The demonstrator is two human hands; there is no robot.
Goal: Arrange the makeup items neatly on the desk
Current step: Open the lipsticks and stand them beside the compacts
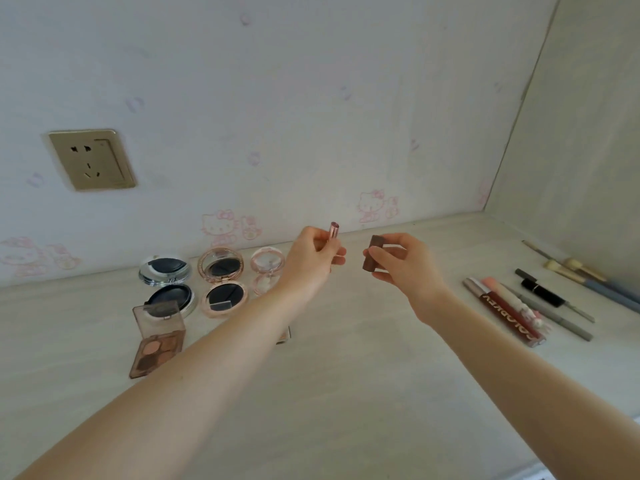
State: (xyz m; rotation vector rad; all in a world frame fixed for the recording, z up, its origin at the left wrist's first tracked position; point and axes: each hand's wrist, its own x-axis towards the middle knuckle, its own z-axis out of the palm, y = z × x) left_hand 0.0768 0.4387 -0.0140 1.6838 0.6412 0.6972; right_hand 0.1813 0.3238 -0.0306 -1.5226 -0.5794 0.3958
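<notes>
My left hand holds a pink-gold lipstick tube upright above the desk. A short gap to its right, my right hand grips the brown square lipstick cap. Three open round compacts stand in a row at the back left: a silver one, a rose-gold one and a clear pink one. An open brown eyeshadow palette lies in front of them. My left forearm hides part of a small item.
On the right lie lip gloss tubes, a black lipstick, grey pencils and makeup brushes. A wall socket sits on the papered back wall. A side panel closes the desk on the right.
</notes>
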